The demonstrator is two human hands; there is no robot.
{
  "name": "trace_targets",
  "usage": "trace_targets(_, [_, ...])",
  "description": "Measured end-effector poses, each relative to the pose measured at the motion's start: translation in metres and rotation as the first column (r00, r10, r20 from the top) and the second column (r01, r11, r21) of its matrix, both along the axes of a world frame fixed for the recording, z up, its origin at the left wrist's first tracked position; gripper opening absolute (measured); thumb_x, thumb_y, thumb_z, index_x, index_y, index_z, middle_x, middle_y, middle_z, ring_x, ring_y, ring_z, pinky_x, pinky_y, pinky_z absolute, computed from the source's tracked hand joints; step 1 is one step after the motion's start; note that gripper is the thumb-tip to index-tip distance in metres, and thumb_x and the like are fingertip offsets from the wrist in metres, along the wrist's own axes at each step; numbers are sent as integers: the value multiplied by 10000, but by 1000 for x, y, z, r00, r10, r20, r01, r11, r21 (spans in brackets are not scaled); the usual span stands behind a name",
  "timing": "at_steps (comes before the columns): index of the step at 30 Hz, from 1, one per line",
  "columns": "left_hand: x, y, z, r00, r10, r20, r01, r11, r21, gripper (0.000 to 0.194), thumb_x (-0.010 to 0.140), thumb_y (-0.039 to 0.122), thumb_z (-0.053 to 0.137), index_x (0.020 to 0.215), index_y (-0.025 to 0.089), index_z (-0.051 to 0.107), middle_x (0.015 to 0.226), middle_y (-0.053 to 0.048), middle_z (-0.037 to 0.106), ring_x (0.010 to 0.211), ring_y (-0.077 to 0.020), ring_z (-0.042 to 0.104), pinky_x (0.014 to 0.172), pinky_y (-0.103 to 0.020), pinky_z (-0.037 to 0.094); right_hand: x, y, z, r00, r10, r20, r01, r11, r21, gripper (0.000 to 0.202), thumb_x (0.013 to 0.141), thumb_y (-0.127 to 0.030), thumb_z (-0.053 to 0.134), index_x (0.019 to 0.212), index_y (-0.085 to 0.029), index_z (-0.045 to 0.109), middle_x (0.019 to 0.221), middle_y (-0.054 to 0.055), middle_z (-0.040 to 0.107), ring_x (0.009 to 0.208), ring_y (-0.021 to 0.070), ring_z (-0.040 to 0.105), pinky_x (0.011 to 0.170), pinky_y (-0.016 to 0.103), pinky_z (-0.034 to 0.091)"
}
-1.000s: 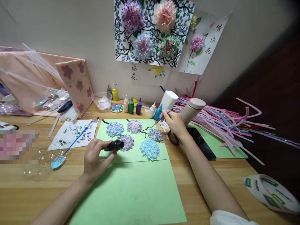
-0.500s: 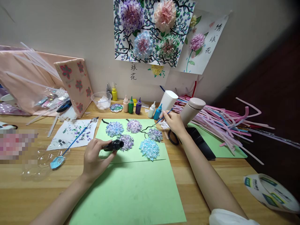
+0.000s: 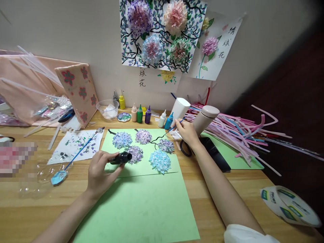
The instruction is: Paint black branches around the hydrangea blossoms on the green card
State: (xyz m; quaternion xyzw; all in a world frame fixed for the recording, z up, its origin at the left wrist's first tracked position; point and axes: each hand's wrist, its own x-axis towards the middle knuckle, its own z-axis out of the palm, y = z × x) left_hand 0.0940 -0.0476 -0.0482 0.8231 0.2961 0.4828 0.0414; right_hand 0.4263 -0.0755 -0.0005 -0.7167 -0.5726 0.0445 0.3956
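My left hand point(image 3: 102, 172) is closed around a small black bottle point(image 3: 120, 158), tilted with its mouth to the right, above the green paper point(image 3: 141, 202). Between the fingers of my right hand point(image 3: 186, 131) is a thin blue paintbrush point(image 3: 174, 127), its tip at the paper's upper right. There a thin black branch line point(image 3: 158, 138) runs beside a purple paper flower point(image 3: 165, 145). A light-blue flower point(image 3: 160, 161) lies below it, a blue one point(image 3: 122, 139) and a pinkish one point(image 3: 143, 136) toward the top. The bottle partly covers another purple flower point(image 3: 136, 154).
Several paint bottles point(image 3: 139, 114) line the table's back, near a white cup point(image 3: 180, 109) and a beige tumbler point(image 3: 206, 118). Pipe cleaners point(image 3: 235, 135) lie at right above a black tray point(image 3: 215, 153). A tape roll point(image 3: 290, 206) sits front right. A paint-stained sheet point(image 3: 77, 145) lies left.
The whole view has shifted slightly, so things appear a little further left. Both hands keep their holds on the bottle and the paintbrush, with hardly any movement over the paper.
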Motion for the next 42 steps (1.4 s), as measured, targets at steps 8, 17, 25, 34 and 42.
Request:
trace_targets(8, [0,0,0,1000,-7,-4,7,1000,18,307,677,174,694,961,183,581,722,0,547,648,-143,499,577,-267,426,0,0,-1,1000,17,25,-17,1000,-8,398,903,-415,381,691,-176,618,655,50,682,637,167,612,625,239,392])
trace_targets(17, [-1,0,-1,1000,-8,-4,8,1000,3,296,683,181,693,958,176,585,734,-3,553,659,-141,506,591,-265,433,2,1,-1,999,26,41,-26,1000,7,372,907,-374,377,683,-188,607,654,33,679,641,161,620,631,231,397])
trace_targets(25, [0,0,0,1000,-4,-12,4,1000,22,290,678,179,702,942,157,585,723,-3,547,646,-134,492,586,-262,424,6,3,-6,998,3,66,-3,1000,8,351,901,-351,388,664,-191,591,639,39,667,629,180,619,611,250,385])
trace_targets(34, [0,0,1,1000,1,-8,-1,1000,20,276,681,195,697,935,163,594,714,2,554,635,-133,502,581,-260,426,1,0,1,999,11,35,-12,999,43,378,905,-386,390,688,-187,627,637,33,677,610,165,620,608,243,405])
trace_targets(42, [-1,0,0,1000,-2,-20,3,1000,24,290,681,180,701,944,155,580,722,-1,538,644,-132,486,586,-261,420,2,2,-4,999,48,24,-48,999,15,375,906,-382,389,681,-192,621,633,29,679,640,168,633,644,240,419])
